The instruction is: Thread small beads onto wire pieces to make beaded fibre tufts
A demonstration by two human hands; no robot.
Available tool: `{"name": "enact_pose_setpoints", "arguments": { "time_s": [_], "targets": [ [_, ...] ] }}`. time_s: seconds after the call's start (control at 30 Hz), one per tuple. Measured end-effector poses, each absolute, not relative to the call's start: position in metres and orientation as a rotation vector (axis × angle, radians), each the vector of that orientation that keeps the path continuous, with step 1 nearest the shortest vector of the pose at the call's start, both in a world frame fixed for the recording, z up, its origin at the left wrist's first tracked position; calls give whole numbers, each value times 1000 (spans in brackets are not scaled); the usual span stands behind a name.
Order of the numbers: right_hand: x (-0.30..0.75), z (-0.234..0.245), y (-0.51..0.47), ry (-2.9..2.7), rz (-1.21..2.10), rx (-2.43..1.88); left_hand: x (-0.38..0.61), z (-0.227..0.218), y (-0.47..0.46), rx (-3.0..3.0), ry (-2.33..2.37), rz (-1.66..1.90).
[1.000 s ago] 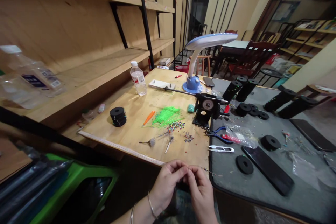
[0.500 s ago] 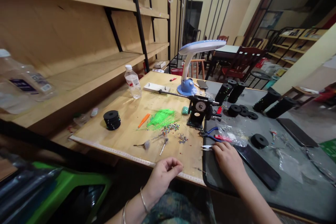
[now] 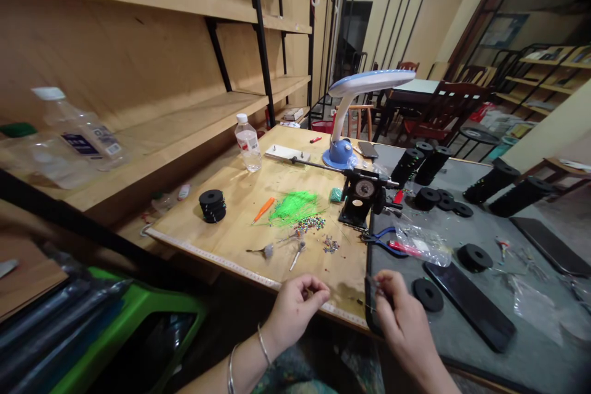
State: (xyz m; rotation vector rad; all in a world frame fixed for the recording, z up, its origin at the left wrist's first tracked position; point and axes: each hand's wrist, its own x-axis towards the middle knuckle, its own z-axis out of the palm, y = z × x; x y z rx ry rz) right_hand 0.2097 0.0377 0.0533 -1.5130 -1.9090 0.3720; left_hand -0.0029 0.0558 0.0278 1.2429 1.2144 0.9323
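Observation:
My left hand [image 3: 302, 301] is closed in a pinch over the front edge of the wooden table; what lies between its fingertips is too small to make out. To its right, my right hand [image 3: 399, 308] is raised over the edge of the dark mat, its fingers closed around small scissors [image 3: 373, 284], mostly hidden by the fingers. A thin piece with a dark bit [image 3: 360, 301] shows between the hands. Beyond them lie small metal bits [image 3: 330, 244], colourful beads [image 3: 310, 223], green strands [image 3: 295, 206] and grey tufted pieces [image 3: 266, 250].
A black winding device [image 3: 355, 200] stands behind, near a blue-and-white lamp [image 3: 340, 152]. Blue-handled pliers [image 3: 385, 240], black spools [image 3: 428, 294] and a phone [image 3: 471, 308] lie on the mat [image 3: 462, 338]. An orange tool [image 3: 264, 209], stacked spools [image 3: 212, 206] and a bottle [image 3: 248, 144] stand left.
My right hand has lifted the small scissors off the mat and drawn back toward my left hand, uncovering a black spool. My left hand keeps its pinch. The view has shifted left.

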Motion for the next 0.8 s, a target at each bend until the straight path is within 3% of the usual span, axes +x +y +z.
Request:
{"name": "enact_pose_setpoints", "arguments": {
  "time_s": [0.5, 0.8],
  "targets": [
    [168, 26, 11, -2032, 625, -1489, -5, 41, 39, 1718, 1312, 971],
    [166, 27, 11, -2039, 611, -1465, -4, 41, 38, 1759, 1305, 938]
  ]
}}
